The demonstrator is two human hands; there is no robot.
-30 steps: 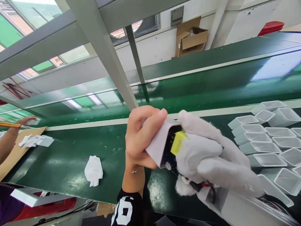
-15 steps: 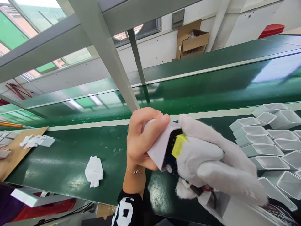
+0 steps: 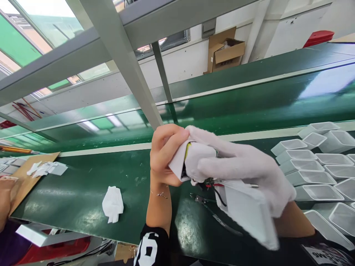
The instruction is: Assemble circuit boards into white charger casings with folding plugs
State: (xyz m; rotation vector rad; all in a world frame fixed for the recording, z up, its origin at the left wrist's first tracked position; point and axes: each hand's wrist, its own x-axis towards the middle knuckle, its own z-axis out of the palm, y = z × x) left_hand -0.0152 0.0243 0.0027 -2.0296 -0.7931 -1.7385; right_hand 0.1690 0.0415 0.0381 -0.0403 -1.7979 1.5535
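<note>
My bare left hand (image 3: pixel 168 153) is wrapped round a white casing (image 3: pixel 177 162) above the green bench. On my right hand (image 3: pixel 241 162) is a white fluffy glove; its fingers press at the casing's open end, against a dark part with a yellow edge, mostly hidden. Red and black wires (image 3: pixel 219 190) run out below the glove. A white translucent housing (image 3: pixel 249 210) hangs under my right palm, blurred at its lower end. Pliers (image 3: pixel 213 214) lie on the bench beneath my hands.
Rows of translucent white housings (image 3: pixel 307 166) stand at the right. A crumpled white piece (image 3: pixel 112 204) lies left of my arm. White scraps (image 3: pixel 48 167) rest on a brown board (image 3: pixel 23 188), near another person's hand (image 3: pixel 5 195). A metal post (image 3: pixel 133 62) rises behind.
My gloved hand has moved left and further over the casing's open end, covering most of the yellow. The hanging housing has swung, the pliers have come into view, and another person's hand appears at left.
</note>
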